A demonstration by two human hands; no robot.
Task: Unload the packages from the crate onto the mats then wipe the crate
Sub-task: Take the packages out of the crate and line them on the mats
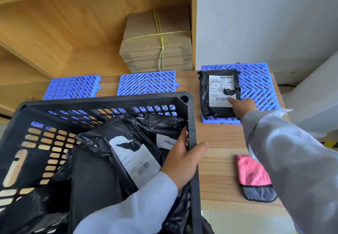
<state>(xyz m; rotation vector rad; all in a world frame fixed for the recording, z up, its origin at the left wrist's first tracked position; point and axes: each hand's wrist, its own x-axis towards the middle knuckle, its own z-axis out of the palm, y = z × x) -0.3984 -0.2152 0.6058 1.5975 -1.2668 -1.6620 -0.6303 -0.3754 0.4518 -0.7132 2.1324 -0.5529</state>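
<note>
My black slotted crate [102, 104] holds black packages [102, 160] with white barcode labels. Three blue lattice mats [259, 85] sit on pale wood-grain table [219, 160]. Lower right, a pink cloth [253, 173] with grey end. Upper centre, brown cardboard [157, 38] tied yellow-green.

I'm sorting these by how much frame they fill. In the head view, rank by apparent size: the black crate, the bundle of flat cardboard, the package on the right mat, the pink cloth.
1. black crate, though nearest the camera
2. cardboard bundle
3. package
4. pink cloth; close to the package, ranking unsure
</note>
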